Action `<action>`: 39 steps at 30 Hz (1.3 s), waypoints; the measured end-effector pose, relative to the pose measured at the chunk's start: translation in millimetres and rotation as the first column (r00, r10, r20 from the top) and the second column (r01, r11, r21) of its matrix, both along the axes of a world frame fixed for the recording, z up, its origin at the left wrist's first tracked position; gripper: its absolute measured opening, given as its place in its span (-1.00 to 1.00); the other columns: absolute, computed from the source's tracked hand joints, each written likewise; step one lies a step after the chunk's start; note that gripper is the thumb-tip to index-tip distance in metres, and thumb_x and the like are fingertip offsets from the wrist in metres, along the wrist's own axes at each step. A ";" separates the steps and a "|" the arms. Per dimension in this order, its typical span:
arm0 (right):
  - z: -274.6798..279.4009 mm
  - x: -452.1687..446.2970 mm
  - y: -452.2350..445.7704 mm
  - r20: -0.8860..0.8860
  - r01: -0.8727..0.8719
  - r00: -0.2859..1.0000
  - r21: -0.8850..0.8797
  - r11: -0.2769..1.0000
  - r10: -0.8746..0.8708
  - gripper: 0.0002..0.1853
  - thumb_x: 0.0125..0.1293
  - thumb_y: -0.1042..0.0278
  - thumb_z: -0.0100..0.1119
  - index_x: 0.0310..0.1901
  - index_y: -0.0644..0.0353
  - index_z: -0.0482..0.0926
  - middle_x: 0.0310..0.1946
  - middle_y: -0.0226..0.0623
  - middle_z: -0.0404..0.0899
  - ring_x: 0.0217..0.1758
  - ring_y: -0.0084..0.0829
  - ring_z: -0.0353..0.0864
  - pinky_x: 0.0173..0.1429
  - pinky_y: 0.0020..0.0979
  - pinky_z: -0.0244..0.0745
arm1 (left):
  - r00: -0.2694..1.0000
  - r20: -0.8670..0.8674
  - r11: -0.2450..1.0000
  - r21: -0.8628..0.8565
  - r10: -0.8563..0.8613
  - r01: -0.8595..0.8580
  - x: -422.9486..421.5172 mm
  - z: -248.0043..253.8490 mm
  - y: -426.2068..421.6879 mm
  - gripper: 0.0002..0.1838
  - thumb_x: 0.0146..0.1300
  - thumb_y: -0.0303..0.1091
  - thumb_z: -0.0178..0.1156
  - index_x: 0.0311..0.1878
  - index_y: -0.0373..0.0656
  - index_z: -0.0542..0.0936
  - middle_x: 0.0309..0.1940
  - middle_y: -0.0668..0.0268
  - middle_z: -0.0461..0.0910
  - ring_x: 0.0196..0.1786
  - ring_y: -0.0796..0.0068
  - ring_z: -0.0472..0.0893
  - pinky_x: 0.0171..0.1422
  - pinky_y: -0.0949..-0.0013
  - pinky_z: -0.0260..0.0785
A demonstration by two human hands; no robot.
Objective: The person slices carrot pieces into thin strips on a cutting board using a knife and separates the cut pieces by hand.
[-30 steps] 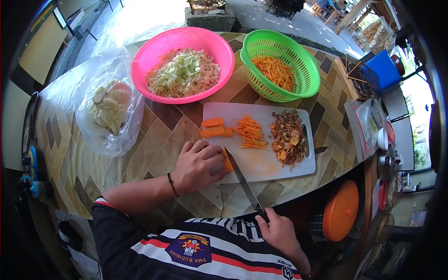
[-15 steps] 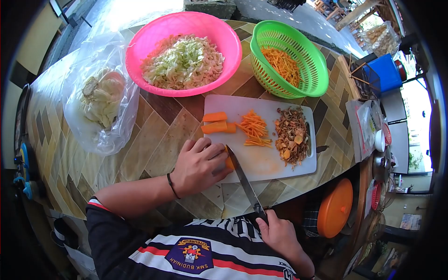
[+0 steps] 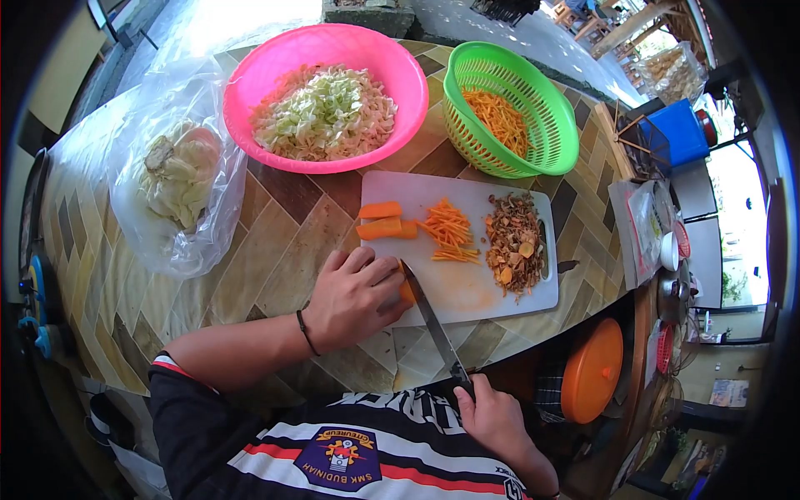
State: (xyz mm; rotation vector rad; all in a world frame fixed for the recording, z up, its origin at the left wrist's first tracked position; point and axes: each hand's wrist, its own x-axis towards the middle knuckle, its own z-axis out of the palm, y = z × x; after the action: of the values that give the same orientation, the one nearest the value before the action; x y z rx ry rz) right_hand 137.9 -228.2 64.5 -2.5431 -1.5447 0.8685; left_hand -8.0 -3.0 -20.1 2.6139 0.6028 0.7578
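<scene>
My left hand (image 3: 354, 296) is closed over a piece of carrot (image 3: 407, 291) at the near left corner of the white cutting board (image 3: 467, 302); the fingers mostly cover it. A long kitchen knife (image 3: 435, 327) has its handle in my right hand (image 3: 497, 421), and the tip end of its blade rests against that carrot. Farther up the board lie cut carrot chunks (image 3: 385, 228), a pile of carrot sticks (image 3: 448, 227) and a brown heap of peelings and scraps (image 3: 513, 242).
Behind the board stand a pink basin (image 3: 242, 100) of shredded cabbage (image 3: 325, 112) and a green colander (image 3: 550, 125) holding carrot strips (image 3: 498, 117). On the left, a cabbage (image 3: 177, 177) sits in a clear plastic bag (image 3: 179, 258). An orange lid (image 3: 590, 371) is below the table's right edge.
The view has shifted slightly, so the board and bowls appear a little farther left. Both hands keep their grips, and the knife stays at the carrot.
</scene>
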 end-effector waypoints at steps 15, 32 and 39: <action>3.3 -6.6 6.3 -0.044 0.025 0.999 -0.152 0.988 -0.032 -0.69 0.47 0.19 -0.03 -0.11 0.34 0.31 -0.59 0.13 0.55 -0.49 0.21 0.59 -0.37 0.10 0.49 | 1.000 -0.029 1.000 0.017 0.002 -0.001 -0.2 1.8 -3.2 -0.64 -0.05 -0.15 0.48 -0.15 0.03 0.67 -0.07 0.52 0.59 -0.05 0.43 0.51 -0.03 0.28 0.29; 10.3 -18.6 21.9 -0.093 0.075 0.991 -0.192 0.978 -0.094 -0.70 0.46 0.23 0.02 -0.21 0.36 0.29 -0.67 0.10 0.52 -0.55 0.17 0.57 -0.46 0.04 0.49 | 0.998 -0.053 0.997 0.076 0.016 -0.012 3.0 2.8 -6.8 -0.63 0.03 -0.15 0.41 -0.11 -0.09 0.65 -0.09 0.45 0.59 -0.08 0.45 0.50 -0.10 0.30 0.27; 8.4 -17.0 17.4 -0.101 0.066 0.992 -0.143 0.988 -0.080 -0.69 0.49 0.18 -0.02 -0.23 0.32 0.30 -0.68 0.06 0.54 -0.57 0.13 0.59 -0.49 0.02 0.52 | 0.999 -0.035 0.997 0.073 0.012 -0.009 4.0 11.8 -7.8 -0.66 0.02 -0.16 0.41 -0.16 -0.10 0.67 -0.15 0.50 0.61 -0.12 0.47 0.51 -0.12 0.30 0.27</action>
State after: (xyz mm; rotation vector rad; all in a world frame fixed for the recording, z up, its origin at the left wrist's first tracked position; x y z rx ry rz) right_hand 121.0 -210.8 72.9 -2.5797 -1.3982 1.1206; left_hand -4.0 -10.8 -8.3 2.6985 0.6102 0.7515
